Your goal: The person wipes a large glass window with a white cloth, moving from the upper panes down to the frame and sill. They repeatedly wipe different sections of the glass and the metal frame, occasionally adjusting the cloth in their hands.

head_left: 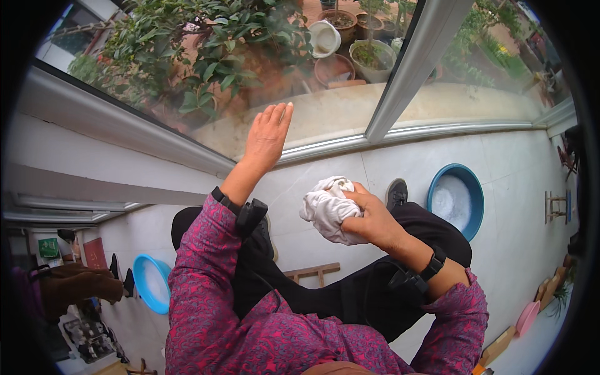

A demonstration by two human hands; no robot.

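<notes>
My left hand [269, 138] is raised at the large window pane [250, 134], fingers straight and lying close together. It holds nothing, and whether the palm touches the glass I cannot tell. In my right hand [371, 217] is a bunched-up white cloth [331, 209], gripped between thumb and fingers in front of my knees. Part of the cloth is hidden behind the fingers. Both wrists carry a black strap with a small dark device.
A blue basin [480, 206] with suds stands right of my foot; a lighter blue basin [164, 294] is at the left. A wooden stool [312, 271] shows between my legs. The metal window frame [400, 81] slants ahead, with potted plants [375, 59] outside. Far right lies a pink basin [528, 319].
</notes>
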